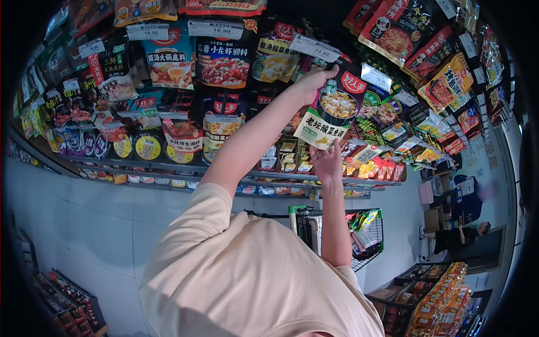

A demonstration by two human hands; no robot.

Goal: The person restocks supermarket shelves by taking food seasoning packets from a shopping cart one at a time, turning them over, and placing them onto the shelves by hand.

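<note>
Between my two hands is a dark purple and white pouch of pickled-cabbage fish seasoning (336, 109), tilted, its printed front facing me. My left hand (312, 85) is closed on its upper left edge, the thumb near the top. At the bottom edge, my right hand (327, 163) grips the pouch with its fingertips; part of the fingers is hard to make out. A price tag (315, 48) on the rack is just above my left hand. Beside it hangs a yellow-green seasoning pouch (275, 60).
Hanging pouches (223, 62) and lower shelves (236, 178) fill the rack ahead. A shopping cart (368, 255) with packets in it stands below my right arm. At lower right is a display of orange packs (441, 297). A person in dark clothes (467, 199) is farther right.
</note>
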